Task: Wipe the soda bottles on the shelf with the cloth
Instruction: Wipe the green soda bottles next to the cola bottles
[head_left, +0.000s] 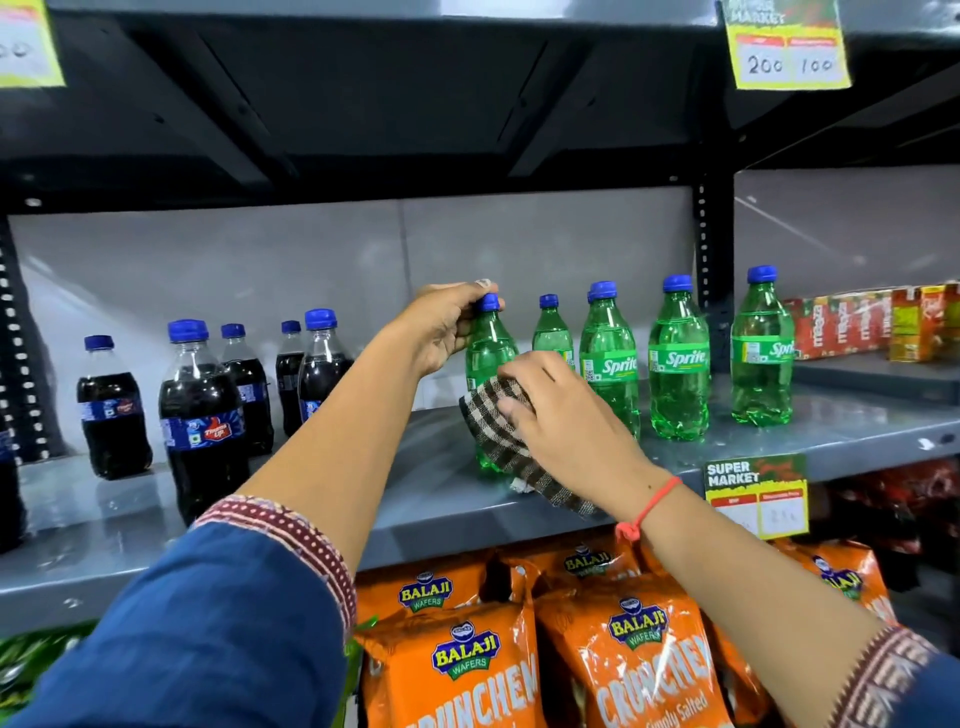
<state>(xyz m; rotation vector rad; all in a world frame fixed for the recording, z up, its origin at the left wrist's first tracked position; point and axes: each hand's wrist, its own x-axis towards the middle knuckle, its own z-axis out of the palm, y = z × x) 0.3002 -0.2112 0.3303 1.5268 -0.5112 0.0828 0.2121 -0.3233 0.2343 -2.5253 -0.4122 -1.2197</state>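
Grey shelf (519, 499): upright green bottle (485, 348), cap-held, cloth (493, 421) pressed midway.

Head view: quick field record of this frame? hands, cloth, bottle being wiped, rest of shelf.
left hand: grips the neck of the green Sprite bottle just below its cap
right hand: presses the checked cloth on that bottle's front
bottle: upright on the grey shelf
right of it: more Sprite bottles
left of it: dark cola bottles
shelf below: orange wafer packs
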